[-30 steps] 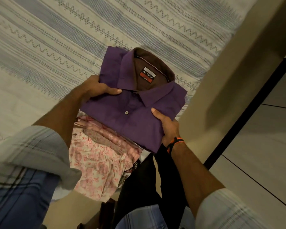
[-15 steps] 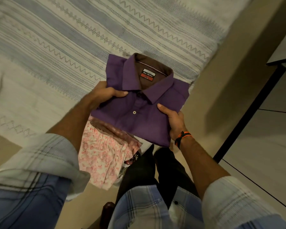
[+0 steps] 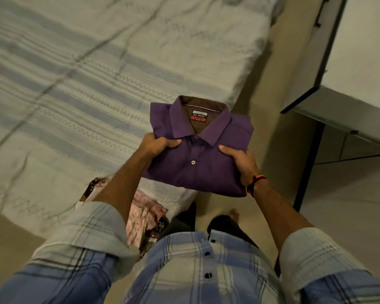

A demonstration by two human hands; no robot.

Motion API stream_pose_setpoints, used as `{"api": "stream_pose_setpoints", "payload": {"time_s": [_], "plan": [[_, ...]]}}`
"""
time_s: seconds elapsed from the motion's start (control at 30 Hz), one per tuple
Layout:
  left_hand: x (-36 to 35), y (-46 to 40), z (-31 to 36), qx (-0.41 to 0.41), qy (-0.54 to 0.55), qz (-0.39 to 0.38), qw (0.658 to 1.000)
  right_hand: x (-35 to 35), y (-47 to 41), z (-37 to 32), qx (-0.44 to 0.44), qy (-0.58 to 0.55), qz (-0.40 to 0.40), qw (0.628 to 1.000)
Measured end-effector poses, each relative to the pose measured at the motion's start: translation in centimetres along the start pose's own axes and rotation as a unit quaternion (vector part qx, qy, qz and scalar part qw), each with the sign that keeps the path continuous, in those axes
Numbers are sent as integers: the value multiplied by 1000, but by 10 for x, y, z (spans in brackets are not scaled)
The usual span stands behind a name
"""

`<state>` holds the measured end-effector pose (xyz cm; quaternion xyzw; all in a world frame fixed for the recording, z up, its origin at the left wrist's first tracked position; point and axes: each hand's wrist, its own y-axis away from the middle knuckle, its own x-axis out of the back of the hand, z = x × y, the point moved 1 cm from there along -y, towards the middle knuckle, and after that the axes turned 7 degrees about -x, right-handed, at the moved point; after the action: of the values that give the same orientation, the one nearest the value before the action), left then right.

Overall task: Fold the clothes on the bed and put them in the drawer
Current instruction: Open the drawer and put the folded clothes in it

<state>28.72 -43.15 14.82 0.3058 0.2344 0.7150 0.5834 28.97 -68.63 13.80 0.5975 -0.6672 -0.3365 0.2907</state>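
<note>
— What's he got hold of there?

— A folded purple shirt (image 3: 199,154), collar up, buttoned, with a red and white label inside the neck. He holds it flat in the air in front of him, over the near corner of the bed (image 3: 79,84) and the strip of floor (image 3: 270,137) beside it.

— Both hands on it?

— Both. The left hand (image 3: 157,145) grips the shirt's edge at nine o'clock, thumb lying across the front just below the collar, the fingers curled under the fabric. The right hand (image 3: 239,159) grips the edge at three o'clock the same way, thumb on top, fingers wrapped beneath. There's an orange and black band (image 3: 256,183) on that wrist.

— Anything else on the bed?

— A pink patterned garment (image 3: 144,218) lies at the bed's near edge, at about seven o'clock from the shirt, partly hidden under his left forearm. The bedspread is pale with blue stripes and zigzag lines.

— And off to the side?

— At two o'clock from the shirt stands a light cabinet (image 3: 360,62) with dark edging. I can't tell from here whether it holds a drawer.
</note>
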Motion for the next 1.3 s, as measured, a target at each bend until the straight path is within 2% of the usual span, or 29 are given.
{"api": "stream_pose_setpoints", "payload": {"time_s": [0.37, 0.6, 0.93, 1.3], "plan": [[-174, 56, 63, -58, -3, -19, 998, 178, 24, -60, 65, -49, 20, 996], [-268, 58, 96, -75, -10, -55, 996, 270, 15, -91, 80, -58, 52, 994], [-376, -16, 176, -84, -46, -114, 989, 342, -52, -161, 97, -114, 115, 982], [-453, -111, 288, -68, -104, -171, 977, 376, -124, -259, 80, -167, 180, 966]]}}
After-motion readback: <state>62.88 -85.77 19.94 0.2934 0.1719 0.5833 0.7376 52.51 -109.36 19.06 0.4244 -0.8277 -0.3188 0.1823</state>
